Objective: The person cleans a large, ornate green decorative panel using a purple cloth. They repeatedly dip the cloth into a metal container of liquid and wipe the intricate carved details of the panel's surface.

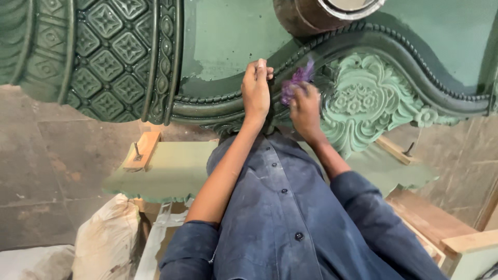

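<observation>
Stone-tiled floor (62,155), grey-brown, stained. On it: pale green scalloped panel (171,173), lying flat, with a small wooden block (142,149) and screw on top. White sacks (104,241) beside it. Bare wooden boards (430,218) at right.

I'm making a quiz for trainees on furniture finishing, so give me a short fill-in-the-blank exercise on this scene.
1. The right hand rubs the carved panel with a tuft coloured ____.
2. The left hand rests on the panel's ____ border.
3. The person's shirt is ____.
Missing words: purple; rope-patterned; blue
</observation>
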